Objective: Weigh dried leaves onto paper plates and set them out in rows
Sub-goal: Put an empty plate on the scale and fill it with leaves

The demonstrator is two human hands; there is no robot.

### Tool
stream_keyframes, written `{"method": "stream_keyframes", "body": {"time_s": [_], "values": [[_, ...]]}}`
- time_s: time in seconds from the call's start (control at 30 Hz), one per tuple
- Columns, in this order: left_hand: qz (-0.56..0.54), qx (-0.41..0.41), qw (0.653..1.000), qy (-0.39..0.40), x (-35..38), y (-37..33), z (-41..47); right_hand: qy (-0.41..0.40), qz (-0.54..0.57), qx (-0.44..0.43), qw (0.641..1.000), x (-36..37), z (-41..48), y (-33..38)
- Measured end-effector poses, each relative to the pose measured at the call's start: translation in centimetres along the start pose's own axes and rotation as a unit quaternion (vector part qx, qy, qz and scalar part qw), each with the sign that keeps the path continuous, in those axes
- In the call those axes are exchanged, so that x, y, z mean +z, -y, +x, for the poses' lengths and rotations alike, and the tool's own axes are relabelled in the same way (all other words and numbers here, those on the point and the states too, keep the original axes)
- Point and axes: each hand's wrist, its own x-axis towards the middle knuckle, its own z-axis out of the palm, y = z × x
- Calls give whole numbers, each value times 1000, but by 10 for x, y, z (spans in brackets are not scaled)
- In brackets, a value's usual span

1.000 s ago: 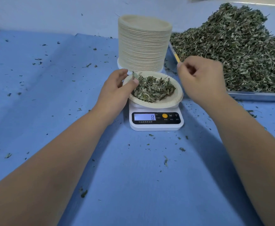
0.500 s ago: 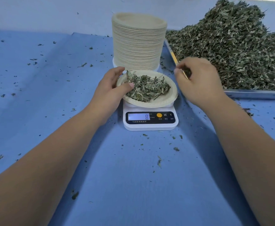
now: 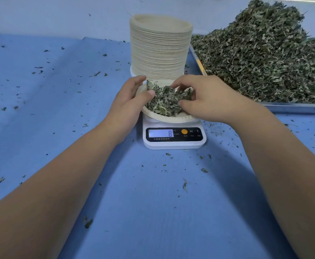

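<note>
- one left hand (image 3: pixel 128 101) holds the paper plate (image 3: pixel 164 119) by its left rim: thumb inside, grip curled round the edge.
- the plate sits on the kitchen scale (image 3: pixel 173 143) on the bench (image 3: pixel 153 199), mouth up; it is round, so no long axis. the display (image 3: pixel 161 133) reads 8.
- the right hand (image 3: pixel 209 98) has come from beside the plate onto the dried leaves (image 3: pixel 164 103); grip curled, pinching or not i cannot tell. weighing looks nearly settled.

The right hand (image 3: pixel 209 98) has been moved from beside the plate (image 3: pixel 164 119) onto it, fingers curled into the leaves (image 3: pixel 164 103).
</note>
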Motion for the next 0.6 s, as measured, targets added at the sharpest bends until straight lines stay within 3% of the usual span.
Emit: {"method": "stream_keyframes", "body": {"time_s": [0.17,0.33,0.6], "values": [[13,-7,1000,-11,-1,-1,-1,-92,21,-8,996,-3,2,-3],[25,-21,999,-16,-2,-2,-1,-188,164,-8,968,-7,-3,-7],[20,-24,999,-26,-3,-2,-1,-243,266,24,932,-1,-2,-14]]}}
